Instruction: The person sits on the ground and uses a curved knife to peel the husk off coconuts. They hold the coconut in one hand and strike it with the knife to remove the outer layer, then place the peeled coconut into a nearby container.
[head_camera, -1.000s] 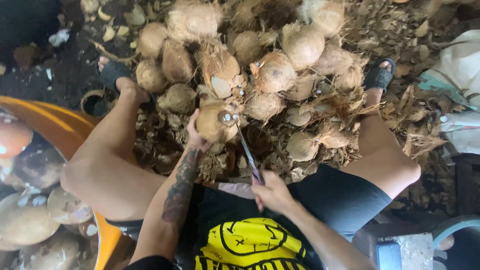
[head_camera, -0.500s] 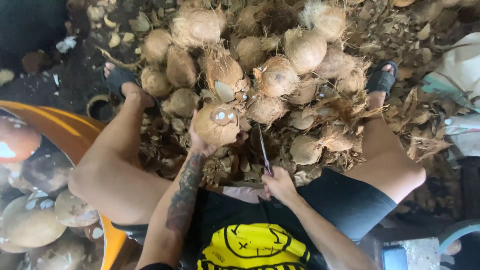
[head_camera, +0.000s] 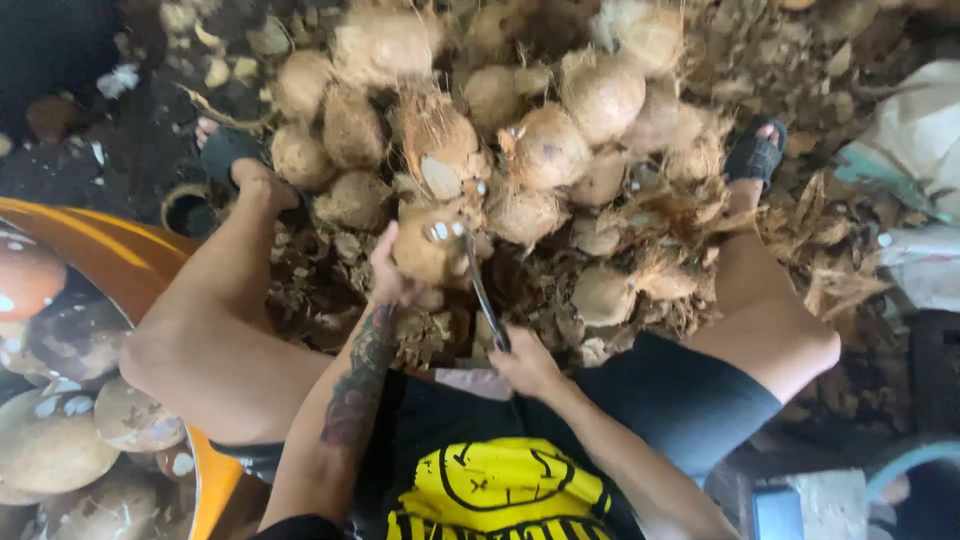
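Head view: left hand (head_camera: 388, 272) clamped on a husked coconut (head_camera: 430, 245) at the near edge of the floor pile (head_camera: 560, 150); right hand (head_camera: 525, 362) gripping a knife (head_camera: 483, 290), best kept angled away from fingers.

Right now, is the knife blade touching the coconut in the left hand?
Touching. The head view shows the left hand gripping the coconut, and the knife held by the right hand has its tip against the husk.
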